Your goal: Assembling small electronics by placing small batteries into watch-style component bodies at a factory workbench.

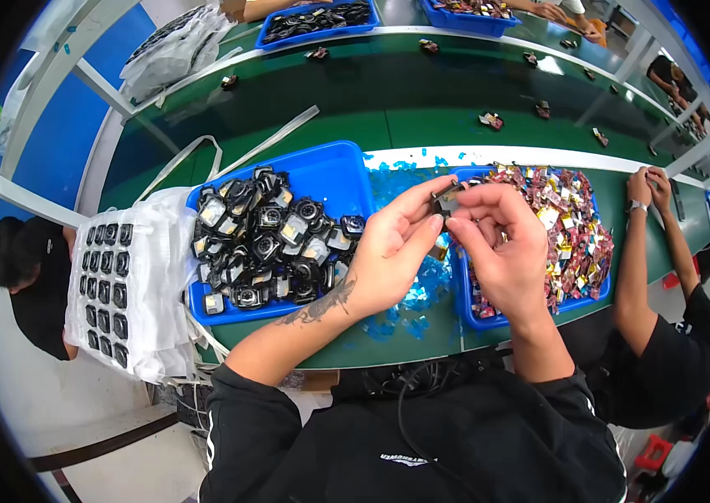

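Observation:
Between the two hands is a small black smartwatch case (pixel 445 199) with a greyish inner face, held above the gap between two blue trays. My left hand (pixel 393 251) pinches it from the left with thumb and fingers. The fingers of my right hand (pixel 506 243) are closed at its other side; the fingertips partly cover it. To the left, a blue tray (pixel 347 168) holds a heap of black watch cases (pixel 267 243). On the right, another blue tray (pixel 489 323) is piled with small red and yellow circuit parts (pixel 569 243), partly behind my right hand.
Blue film scraps (pixel 422 293) litter the green table (pixel 330 356) between the trays. Stacked white trays (pixel 133 285) with watch cases stand at far left. Beyond a white ledge, several parts lie on a green conveyor (pixel 313 92). A co-worker's arms (pixel 636 243) are at the right.

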